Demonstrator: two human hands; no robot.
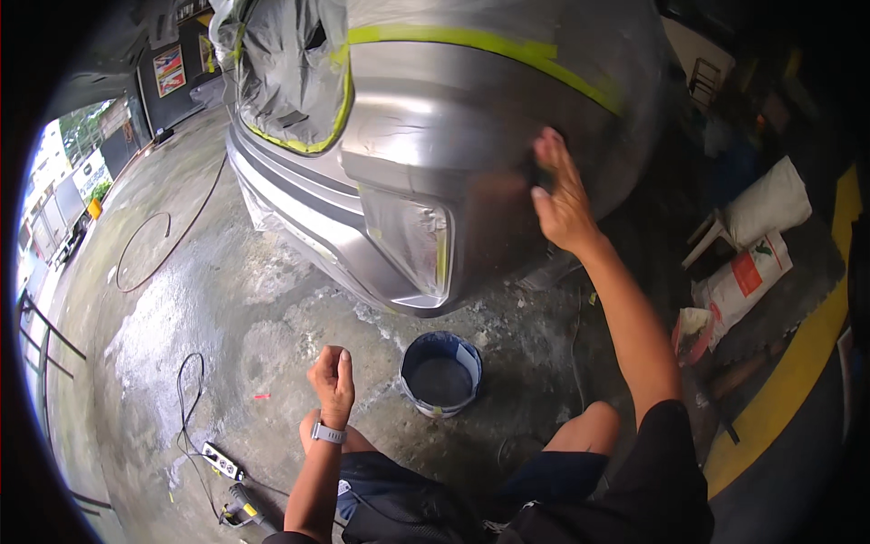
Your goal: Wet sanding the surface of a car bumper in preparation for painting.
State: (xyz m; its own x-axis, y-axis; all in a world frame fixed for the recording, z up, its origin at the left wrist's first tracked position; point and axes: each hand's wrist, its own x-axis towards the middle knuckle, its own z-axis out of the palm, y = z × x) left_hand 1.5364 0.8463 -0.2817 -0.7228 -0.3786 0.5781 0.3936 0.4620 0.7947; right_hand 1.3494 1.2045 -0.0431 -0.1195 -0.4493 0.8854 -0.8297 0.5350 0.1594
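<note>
My right hand (565,201) lies along the silver-grey car bumper (498,159) at its right side, fingers stretched out and a little blurred, thumb apart. A dark patch shows between thumb and fingers; whether anything lies under the palm is hidden. My left hand (333,381) hovers near my left knee, fingers curled closed, with nothing visible in it. Clear plastic sheeting (290,68) edged with yellow-green tape (453,36) covers the headlight area and upper body. Another masked patch (412,238) sits lower on the bumper. Between my knees and the car stands a dark blue bucket (439,374) holding dark liquid.
A power strip (222,461) and a yellow-and-black power tool (245,508) lie at the lower left, with a cable (186,399). A hose (168,258) curls across the wet concrete floor (227,308). White sacks (743,276) and a yellow floor stripe (788,408) are at the right.
</note>
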